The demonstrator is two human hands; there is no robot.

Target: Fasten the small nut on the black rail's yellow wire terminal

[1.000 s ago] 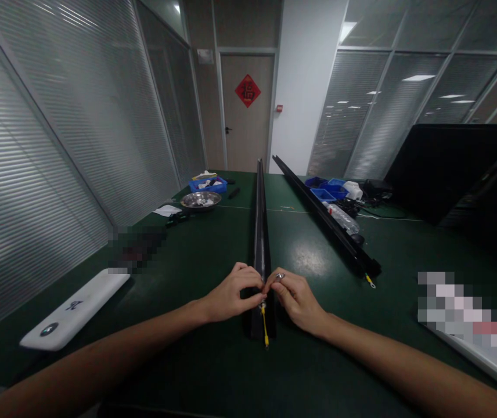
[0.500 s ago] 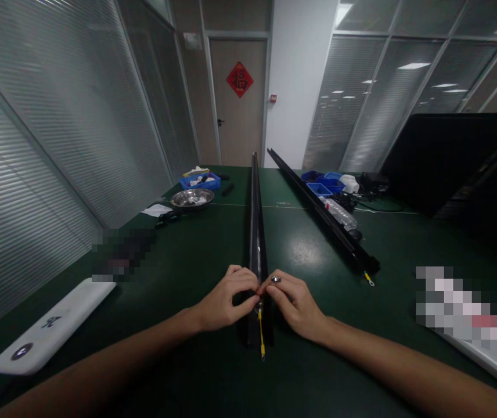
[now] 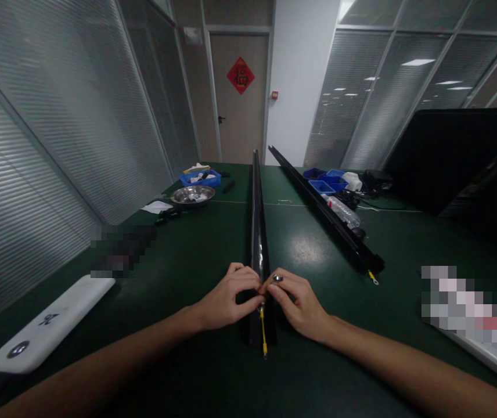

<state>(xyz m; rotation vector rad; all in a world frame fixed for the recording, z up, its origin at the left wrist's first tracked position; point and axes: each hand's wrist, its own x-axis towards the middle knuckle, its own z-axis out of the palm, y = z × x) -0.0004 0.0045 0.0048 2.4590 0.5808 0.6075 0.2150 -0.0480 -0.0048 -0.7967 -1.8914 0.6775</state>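
Note:
A long black rail (image 3: 256, 215) runs straight away from me down the middle of the green table (image 3: 196, 249). Both hands meet over its near end. My left hand (image 3: 226, 299) is curled, thumb and fingers pinched against the rail's left side. My right hand (image 3: 298, 305) is also closed, fingertips pinched at the rail's top where a small silvery ring-like part (image 3: 277, 278) shows on a finger. A yellow wire (image 3: 263, 331) hangs from the pinch point down past the rail's end. What the fingertips grip is too small to make out.
A second black rail (image 3: 327, 212) with a yellow lead lies diagonally to the right. Blue bins (image 3: 323, 183), a plastic bottle (image 3: 342, 212) and a metal bowl (image 3: 193, 195) sit further back. A white flat panel (image 3: 48, 328) lies left; a dark monitor (image 3: 457, 157) stands right.
The hands stay pinched at the rail's near end, with only slight shifts of the fingers and of the camera. The yellow wire still hangs below them.

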